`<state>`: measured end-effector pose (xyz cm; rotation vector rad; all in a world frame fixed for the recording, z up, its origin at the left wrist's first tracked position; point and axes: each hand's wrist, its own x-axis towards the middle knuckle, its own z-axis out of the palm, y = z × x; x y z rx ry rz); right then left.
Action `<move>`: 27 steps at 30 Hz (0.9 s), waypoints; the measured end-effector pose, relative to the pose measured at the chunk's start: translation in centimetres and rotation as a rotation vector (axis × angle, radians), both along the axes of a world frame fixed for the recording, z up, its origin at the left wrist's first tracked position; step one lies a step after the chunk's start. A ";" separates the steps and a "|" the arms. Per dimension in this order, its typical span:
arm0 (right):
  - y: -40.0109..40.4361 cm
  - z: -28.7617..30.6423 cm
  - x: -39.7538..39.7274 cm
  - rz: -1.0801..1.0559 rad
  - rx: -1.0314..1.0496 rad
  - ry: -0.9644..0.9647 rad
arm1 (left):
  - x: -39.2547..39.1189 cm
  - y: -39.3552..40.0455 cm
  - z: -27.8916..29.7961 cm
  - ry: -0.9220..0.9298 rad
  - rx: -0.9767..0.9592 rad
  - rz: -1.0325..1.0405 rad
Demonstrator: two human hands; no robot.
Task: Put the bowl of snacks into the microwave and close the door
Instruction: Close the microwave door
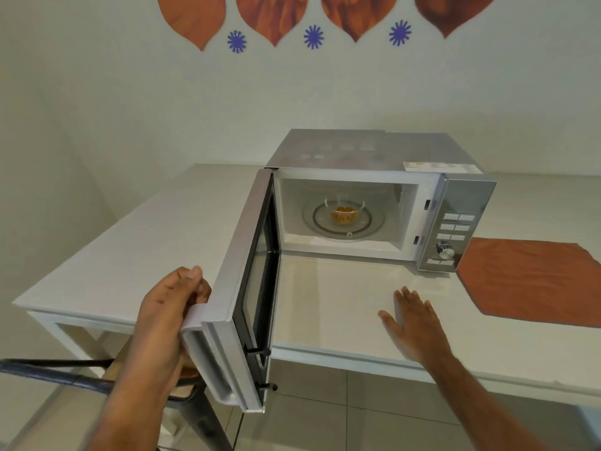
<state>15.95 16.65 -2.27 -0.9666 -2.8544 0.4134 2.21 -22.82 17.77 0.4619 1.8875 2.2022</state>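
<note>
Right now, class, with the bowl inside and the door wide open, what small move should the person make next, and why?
Probably swing the door shut with the left hand, which already grips its handle edge. The bowl of snacks sits on the turntable inside the microwave, and the right hand is open, holding nothing, over the table, clear of the opening.

Looked like a home kitchen or dining nook: silver microwave on a white table, rust-orange placemat beside it, tiled floor, leaf and flower decals on white wall.
</note>
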 end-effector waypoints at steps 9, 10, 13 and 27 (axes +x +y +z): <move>0.8 0.7 1.0 0.005 -0.108 0.070 | 3.3 4.2 -2.9 0.043 -0.033 -0.189; 0.9 0.7 1.1 -0.003 -0.125 0.082 | 3.5 4.7 -3.2 0.061 -0.029 -0.215; 1.0 0.3 1.7 -0.025 -0.163 0.125 | 3.9 6.3 -3.9 0.095 -0.058 -0.283; 1.7 2.3 4.3 -0.127 -0.392 0.530 | 5.6 15.6 -3.9 0.158 -0.148 -0.457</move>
